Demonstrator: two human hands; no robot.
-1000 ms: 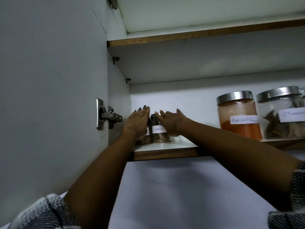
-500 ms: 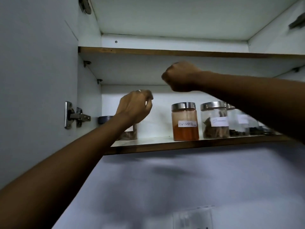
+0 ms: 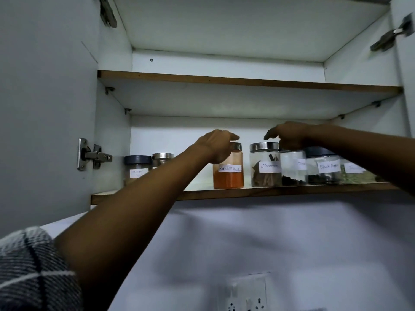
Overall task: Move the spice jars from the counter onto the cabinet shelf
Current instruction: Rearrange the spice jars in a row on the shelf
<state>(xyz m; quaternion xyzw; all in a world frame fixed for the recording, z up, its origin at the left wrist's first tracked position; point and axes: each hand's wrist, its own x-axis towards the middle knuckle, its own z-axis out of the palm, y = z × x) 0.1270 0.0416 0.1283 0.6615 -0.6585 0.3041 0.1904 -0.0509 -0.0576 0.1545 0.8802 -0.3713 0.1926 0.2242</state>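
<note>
Head view, looking up into an open wall cabinet. Lower shelf carrying a row of spice jars. At far left, a dark-lidded jar just beside a steel-lidded jar, both partly hidden behind the left forearm. Well apart to the right, the red chilli powder jar, orange powder filling the lower half. Just beside it, the cinnamon jar with a steel lid, then a clear jar with dark bits at the bottom, the black pepper jar under a dark lid, and a last jar of greenish contents, mostly covered by the right arm.

Left hand wrapped over the lid and upper wall of the red chilli powder jar, fingers clamped on it. Right hand above the clear jar's lid, index finger pointing left over the cinnamon lid; contact with the lid beneath not clear, fingers loosely curled around nothing visible.

Upper shelf bare-edged above. Door hinge at left. Checked sleeve at bottom left. Wall sockets low in the centre, blurred.
</note>
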